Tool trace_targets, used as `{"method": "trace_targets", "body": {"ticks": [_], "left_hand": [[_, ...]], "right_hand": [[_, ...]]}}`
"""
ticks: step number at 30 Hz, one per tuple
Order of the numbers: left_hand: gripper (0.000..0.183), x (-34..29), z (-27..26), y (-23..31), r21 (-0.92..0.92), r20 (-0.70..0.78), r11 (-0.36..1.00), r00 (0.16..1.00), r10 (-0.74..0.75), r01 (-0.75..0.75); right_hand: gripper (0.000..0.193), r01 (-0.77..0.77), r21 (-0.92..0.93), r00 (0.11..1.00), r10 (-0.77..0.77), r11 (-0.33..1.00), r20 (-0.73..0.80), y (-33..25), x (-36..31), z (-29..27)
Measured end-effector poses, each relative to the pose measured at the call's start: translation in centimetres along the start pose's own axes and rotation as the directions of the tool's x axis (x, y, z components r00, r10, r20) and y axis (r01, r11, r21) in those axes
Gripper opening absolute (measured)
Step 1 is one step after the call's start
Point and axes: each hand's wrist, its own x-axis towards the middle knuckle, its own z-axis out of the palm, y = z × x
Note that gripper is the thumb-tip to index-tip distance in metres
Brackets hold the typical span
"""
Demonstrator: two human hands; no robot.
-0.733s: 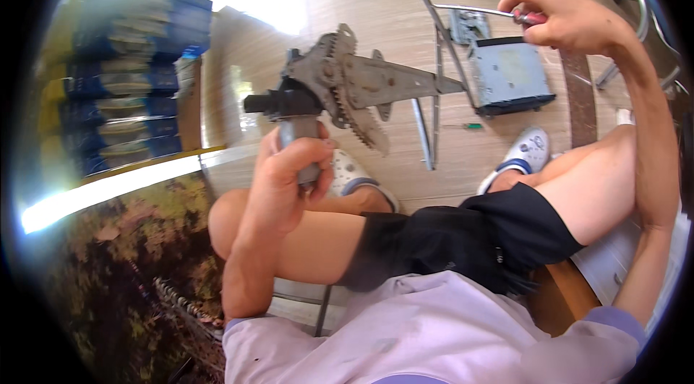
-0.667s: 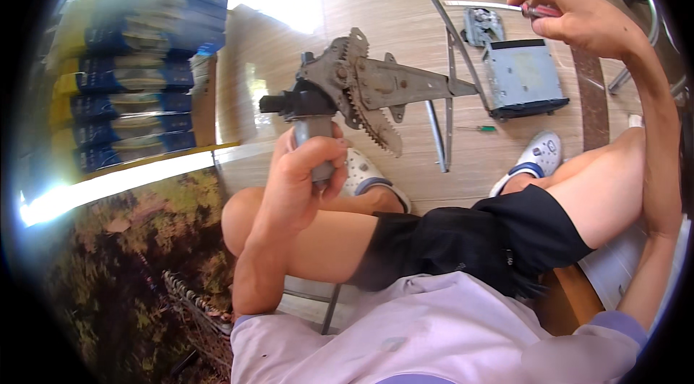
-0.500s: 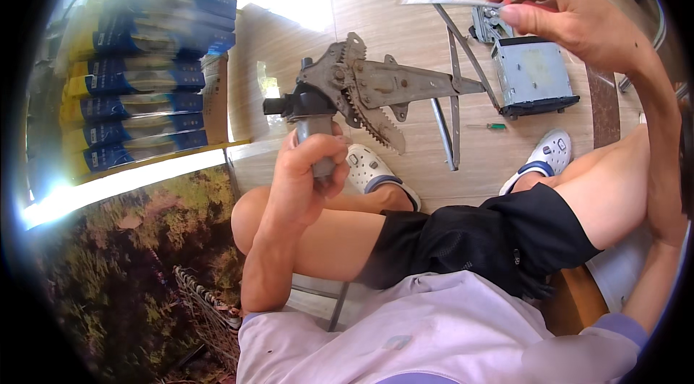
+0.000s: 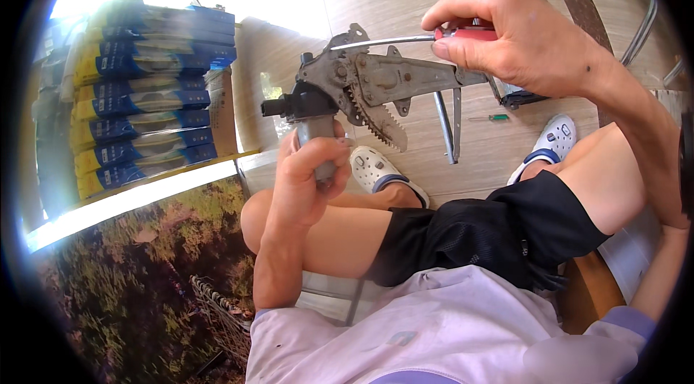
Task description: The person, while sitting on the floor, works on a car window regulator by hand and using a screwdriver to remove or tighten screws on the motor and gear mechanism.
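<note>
Closed around one grey motor (image 4: pixel 316 129), the left hand (image 4: pixel 301 173) holds one toothed bracket (image 4: pixel 406 80) at upper centre; the right hand (image 4: pixel 522 40), upper right, grips one red-handled screwdriver (image 4: pixel 471 35). Two white shoes (image 4: pixel 376 170) show, centre and right.

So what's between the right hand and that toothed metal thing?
A red-handled screwdriver: in the head view, its shaft stretches from the right hand across to the toothed metal part. Whether it touches, I can't tell.

The screwdriver (image 4: pixel 439 36) has a red handle (image 4: pixel 468 35) and a silver shaft (image 4: pixel 383 43). The toothed window regulator (image 4: pixel 416 78) is dull grey; its motor (image 4: pixel 316 129) is grey and black. The boxes (image 4: pixel 155 100) are blue and yellow.
</note>
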Motion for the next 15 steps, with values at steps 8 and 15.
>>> {"method": "trace_targets", "body": {"ticks": [8,15], "left_hand": [[0.022,-0.05,0.14,0.16,0.001,0.023,1.0,1.0,0.018,-0.018],[0.024,-0.13,0.05,0.22,0.007,0.044,1.0,0.999,0.028,-0.029]], "right_hand": [[0.027,-0.081,-0.04,0.996,0.08,0.996,-0.026,-0.05,-0.3,-0.54],[0.027,-0.068,-0.055,0.998,0.067,0.996,-0.014,-0.19,-0.06,-0.75]]}}
